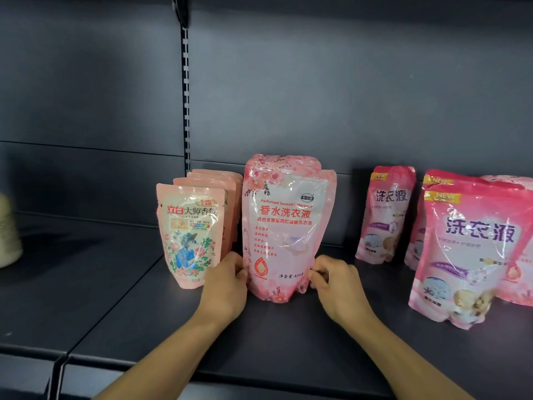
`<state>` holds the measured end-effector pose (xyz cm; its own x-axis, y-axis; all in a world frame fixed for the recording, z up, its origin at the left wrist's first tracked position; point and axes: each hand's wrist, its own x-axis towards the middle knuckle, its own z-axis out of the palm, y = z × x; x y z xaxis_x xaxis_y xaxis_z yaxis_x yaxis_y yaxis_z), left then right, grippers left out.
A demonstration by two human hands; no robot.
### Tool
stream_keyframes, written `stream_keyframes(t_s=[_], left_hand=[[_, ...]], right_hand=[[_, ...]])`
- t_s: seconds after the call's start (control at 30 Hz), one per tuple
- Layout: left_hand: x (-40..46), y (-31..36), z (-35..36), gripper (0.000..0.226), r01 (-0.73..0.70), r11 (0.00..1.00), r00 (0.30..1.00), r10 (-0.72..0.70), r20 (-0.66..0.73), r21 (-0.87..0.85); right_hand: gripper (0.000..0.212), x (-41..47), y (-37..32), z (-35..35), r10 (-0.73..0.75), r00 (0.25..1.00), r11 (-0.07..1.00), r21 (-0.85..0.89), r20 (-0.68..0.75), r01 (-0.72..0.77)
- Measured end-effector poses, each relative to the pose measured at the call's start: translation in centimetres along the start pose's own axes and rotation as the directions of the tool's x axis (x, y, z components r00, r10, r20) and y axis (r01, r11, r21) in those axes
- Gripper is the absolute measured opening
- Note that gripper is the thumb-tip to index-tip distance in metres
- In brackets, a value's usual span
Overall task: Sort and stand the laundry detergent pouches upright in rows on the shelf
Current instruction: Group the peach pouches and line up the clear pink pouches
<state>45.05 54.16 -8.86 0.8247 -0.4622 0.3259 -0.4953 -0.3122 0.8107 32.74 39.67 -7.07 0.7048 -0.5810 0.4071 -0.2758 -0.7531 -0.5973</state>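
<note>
Two hands (pixel 225 284) (pixel 336 280) grip pouch (pixel 284 226); maybe four peach pouches (pixel 191 232).

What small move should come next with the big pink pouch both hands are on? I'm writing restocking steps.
Probably let go and fetch the next pouch. The left hand and right hand pinch the lower edges of the perfumed detergent pouch, which already stands upright beside the peach pouch row. The shelf in front is bare.

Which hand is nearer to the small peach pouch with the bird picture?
Left. The left hand is right beside the small peach pouch, at its lower right corner; the right hand is beyond the big pink pouch.
</note>
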Motion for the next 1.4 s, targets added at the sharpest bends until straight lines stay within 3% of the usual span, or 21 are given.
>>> stream_keyframes(t_s=[0.03,0.13,0.27,0.37,0.63,0.73,0.87,1.03,1.13,1.4], left_hand=[[-0.3,0.2,-0.1,0.017,0.005,0.999,1.000,-0.004,0.029,-0.046],[-1.3,0.9,-0.2,0.059,0.020,0.982,0.989,0.009,0.151,-0.190],[-1.7,1.3,0.6,0.091,-0.029,0.996,0.984,0.044,0.173,-0.087],[-1.2,1.2,0.6,0.089,-0.019,1.000,0.990,0.018,0.140,0.004],[-1.1,1.1,0.5,0.084,-0.011,1.000,0.989,0.009,0.147,0.014],[-1.4,1.1,0.4,0.092,-0.007,1.000,0.986,0.006,0.168,0.004],[-3.0,1.6,-0.6,0.106,-0.074,0.994,0.991,0.066,0.112,0.074],[-5.3,2.8,-2.0,0.086,-0.378,0.902,0.926,0.371,0.070,0.211],[-5.8,4.4,-1.7,0.066,-0.506,0.827,0.862,0.489,0.130,0.244],[-7.9,9.8,2.8,0.042,-0.628,0.766,0.760,0.567,0.319,0.135]], right_hand=[[0.018,-0.1,0.0,0.0,-0.001,1.000,1.000,0.003,-0.002,0.001],[0.014,-0.3,0.0,0.0,0.002,1.000,1.000,0.007,0.000,-0.002],[0.015,-0.3,-0.1,0.0,0.006,1.000,1.000,-0.010,0.002,-0.006],[0.017,-0.4,-0.1,0.1,-0.005,1.000,1.000,-0.010,-0.002,0.005],[0.015,-0.6,-0.1,0.2,-0.021,0.999,1.000,0.001,0.028,0.021],[0.022,-0.8,0.0,0.2,-0.023,0.999,1.000,-0.006,0.050,0.024],[0.010,-1.3,0.0,-0.4,-0.004,1.000,0.999,0.034,0.031,0.003],[0.045,-4.3,0.8,-2.7,-0.081,0.994,0.992,-0.100,-0.077,0.073],[0.047,-6.4,1.2,-4.5,-0.143,0.984,0.962,-0.248,-0.101,0.115],[0.035,-10.4,4.1,-11.8,-0.101,0.979,0.903,-0.429,-0.176,0.016]])
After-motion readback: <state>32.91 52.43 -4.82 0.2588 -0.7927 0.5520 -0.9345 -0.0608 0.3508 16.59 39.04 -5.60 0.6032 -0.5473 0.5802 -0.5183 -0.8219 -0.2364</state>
